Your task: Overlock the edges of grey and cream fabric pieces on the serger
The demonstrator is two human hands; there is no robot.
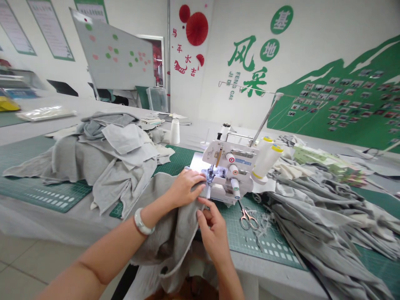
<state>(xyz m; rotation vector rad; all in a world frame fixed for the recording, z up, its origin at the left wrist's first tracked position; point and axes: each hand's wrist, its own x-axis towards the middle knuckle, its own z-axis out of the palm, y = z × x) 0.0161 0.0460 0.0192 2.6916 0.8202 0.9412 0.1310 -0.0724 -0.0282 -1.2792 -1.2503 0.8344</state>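
A piece of grey fabric (pixel 159 233) drapes from the serger (pixel 229 164) over the table edge toward my lap. My left hand (pixel 186 188) is on the cloth close to the presser foot, its fingers bent together on the fabric, with a pale bangle at the wrist. Just below it, my right hand (pixel 212 225) pinches the fabric's edge between thumb and fingers. The machine's lamp lights the sewing area, and the fabric's leading edge is partly hidden by my left fingers.
Scissors (pixel 248 218) and thread scraps lie on the green cutting mat (pixel 271 246) right of the machine. Heaped grey fabric pieces sit at left (pixel 78 154) and right (pixel 325 225). Thread cones (pixel 270 160) stand behind the machine; another white cone (pixel 175 131) stands left of it.
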